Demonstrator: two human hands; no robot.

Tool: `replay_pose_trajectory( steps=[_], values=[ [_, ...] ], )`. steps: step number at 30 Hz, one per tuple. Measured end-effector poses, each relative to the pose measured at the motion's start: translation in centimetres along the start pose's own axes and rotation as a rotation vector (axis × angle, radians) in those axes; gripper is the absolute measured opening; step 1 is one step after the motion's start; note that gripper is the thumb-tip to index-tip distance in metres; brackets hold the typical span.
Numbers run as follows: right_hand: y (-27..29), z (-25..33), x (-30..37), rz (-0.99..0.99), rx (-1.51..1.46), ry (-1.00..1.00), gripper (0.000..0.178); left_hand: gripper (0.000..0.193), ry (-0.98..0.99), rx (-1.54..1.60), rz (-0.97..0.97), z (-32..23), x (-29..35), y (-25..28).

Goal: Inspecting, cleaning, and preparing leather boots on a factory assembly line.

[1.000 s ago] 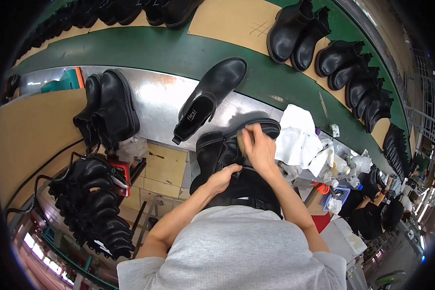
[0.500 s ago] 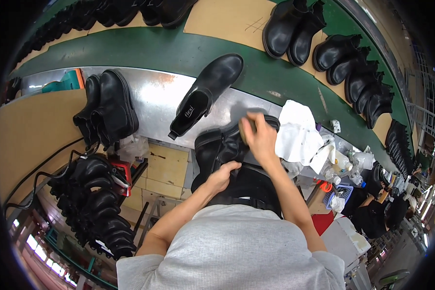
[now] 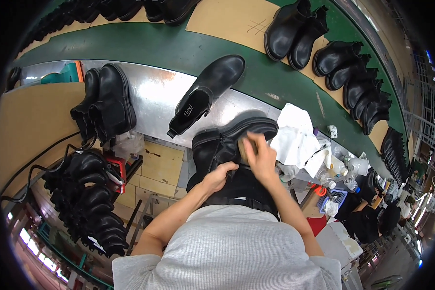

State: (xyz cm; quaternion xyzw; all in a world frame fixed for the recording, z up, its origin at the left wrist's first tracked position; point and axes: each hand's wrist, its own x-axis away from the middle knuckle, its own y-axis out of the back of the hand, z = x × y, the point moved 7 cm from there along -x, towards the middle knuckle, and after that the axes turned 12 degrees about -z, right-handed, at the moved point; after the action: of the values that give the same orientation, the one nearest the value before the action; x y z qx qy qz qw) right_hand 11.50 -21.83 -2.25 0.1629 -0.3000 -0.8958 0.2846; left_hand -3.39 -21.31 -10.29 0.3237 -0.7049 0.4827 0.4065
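Gripping a black boot (image 3: 227,145) tipped on its side at the near edge of a metal desk (image 3: 150,96), a worker's left hand (image 3: 216,178) steadies the shaft. The right hand (image 3: 262,158) pinches a tan pad (image 3: 242,151), blurred, in its fingers — drawn back from the toe, where it was half a second ago, to the boot's side. The rubbing appears unfinished. Another boot (image 3: 217,77) stands across the desk — toe past its far edge — and a white cloth (image 3: 295,133) lies just right.
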Motion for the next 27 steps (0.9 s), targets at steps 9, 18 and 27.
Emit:
replay_pose_trajectory(
  steps=[9, 18, 27],
  values=[
    [0.8, 0.1, -0.2, 0.158, 0.018, 0.065, 0.023, 0.013, -0.012, 0.06, 0.01, -0.2, 0.2, 0.0],
    [0.7, 0.1, -1.1, 0.208, -0.127, 0.212, 0.029, 0.012, -0.039, 0.031, -0.028, -0.4, 0.0, 0.2],
    [0.0, 0.8, -2.5, 0.265, -0.143, 0.389, 0.027, 0.011, -0.045, 0.117, -0.007, -0.7, 0.2, 0.3]
  ],
)
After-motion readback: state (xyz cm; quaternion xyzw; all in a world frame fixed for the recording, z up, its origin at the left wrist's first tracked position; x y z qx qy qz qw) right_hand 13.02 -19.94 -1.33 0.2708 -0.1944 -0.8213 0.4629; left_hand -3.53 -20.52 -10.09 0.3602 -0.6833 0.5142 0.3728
